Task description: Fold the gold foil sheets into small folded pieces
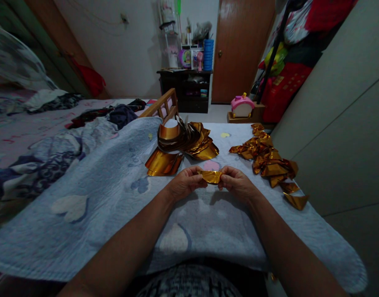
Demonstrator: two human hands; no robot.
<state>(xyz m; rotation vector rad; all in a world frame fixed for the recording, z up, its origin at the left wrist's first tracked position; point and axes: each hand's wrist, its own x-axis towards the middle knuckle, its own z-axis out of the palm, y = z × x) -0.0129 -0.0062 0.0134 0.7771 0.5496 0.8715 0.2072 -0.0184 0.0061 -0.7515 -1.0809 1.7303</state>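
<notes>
Before us spreads a pale blue quilted cloth printed with hearts. On our left lies a bed with rumpled, pink patterned bedding, and at the back of the room we see a brown wooden door next to a low, dark shelf unit.

On the right of the cloth we have a long heap of folded, shiny gold foil pieces, its nearest piece lying close to the cloth's edge. Left of it, beyond our hands, stands a loose, fanned stack of curled gold foil sheets.

Our left hand pinches one end of a small, narrow strip of folded gold foil, thumb against fingers; our right hand grips the other end the same way. We hold the strip level between both hands, above the cloth, nearer to us than the stack and the heap.
</notes>
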